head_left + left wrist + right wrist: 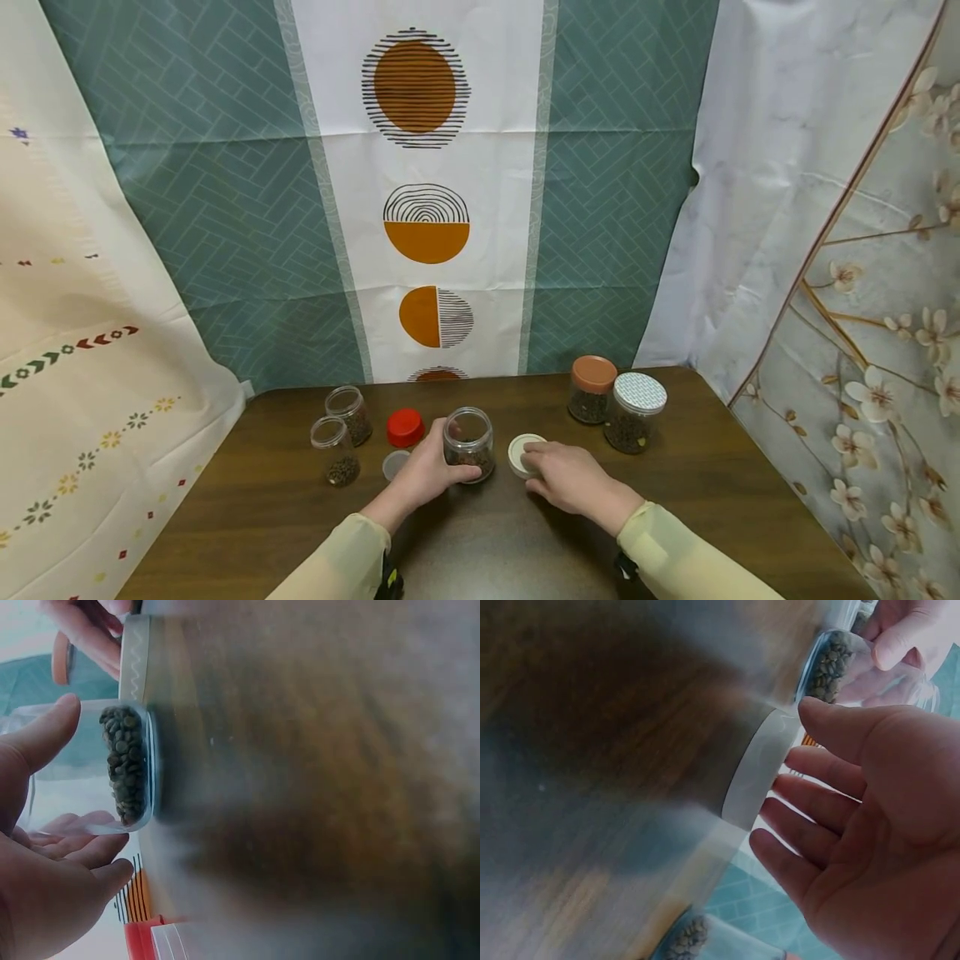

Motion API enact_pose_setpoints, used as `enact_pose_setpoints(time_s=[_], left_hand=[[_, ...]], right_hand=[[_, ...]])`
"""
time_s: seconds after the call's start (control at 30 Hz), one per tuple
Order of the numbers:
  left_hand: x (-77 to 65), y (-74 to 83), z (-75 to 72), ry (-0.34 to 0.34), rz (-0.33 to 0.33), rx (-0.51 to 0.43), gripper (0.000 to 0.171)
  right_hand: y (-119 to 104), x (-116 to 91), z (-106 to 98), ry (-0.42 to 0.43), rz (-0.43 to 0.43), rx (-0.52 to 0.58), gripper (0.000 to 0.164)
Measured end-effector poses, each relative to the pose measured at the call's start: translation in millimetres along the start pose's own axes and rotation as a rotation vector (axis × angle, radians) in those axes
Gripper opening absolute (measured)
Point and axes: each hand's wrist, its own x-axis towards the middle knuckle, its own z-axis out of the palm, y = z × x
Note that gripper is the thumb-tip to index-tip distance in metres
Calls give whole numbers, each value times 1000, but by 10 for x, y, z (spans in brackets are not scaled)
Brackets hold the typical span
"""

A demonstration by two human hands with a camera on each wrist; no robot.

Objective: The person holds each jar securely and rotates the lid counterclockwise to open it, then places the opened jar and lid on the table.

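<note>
My left hand point(429, 477) holds an uncapped clear jar point(471, 446) upright on the table, thumb on the near side and fingers round the far side. Small dark beans or pellets point(126, 765) fill its lower part in the left wrist view. To the jar's right, a cream-white lid point(517, 457) lies flat on the table. Over its right edge is my right hand point(572, 477), fingers extended; in the right wrist view they are loosely spread beside the lid point(756, 769). Whether the fingertips press on it I cannot tell.
Two uncapped jars, a rear one point(358, 418) and a front one point(339, 454), stand on the left. Near them lie a red lid point(405, 427) and a translucent lid point(393, 465). At right stand an orange-capped jar point(590, 400) and a jar with a patterned white cap point(632, 425).
</note>
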Motion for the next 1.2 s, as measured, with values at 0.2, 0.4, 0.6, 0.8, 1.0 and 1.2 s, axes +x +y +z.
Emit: enact_pose_setpoints(time_s=[0.2, 0.4, 0.6, 0.8, 1.0, 1.2], left_hand=[[87, -17, -4, 5, -25, -10, 89], [191, -60, 2, 22, -66, -3, 92], [278, -70, 11, 40, -98, 1, 95], [341, -45, 2, 68, -103, -4, 91], [386, -53, -7, 81, -113, 6, 88], [411, -91, -21, 87, -62, 16, 87]], right_hand=[[26, 97, 16, 3, 9, 12, 27], [70, 173, 48, 13, 10, 21, 28], [101, 245, 75, -4, 18, 13, 26], [127, 316, 84, -6, 28, 2, 29], [135, 359, 106, -1, 19, -2, 30], [133, 385, 103, -7, 34, -4, 32]])
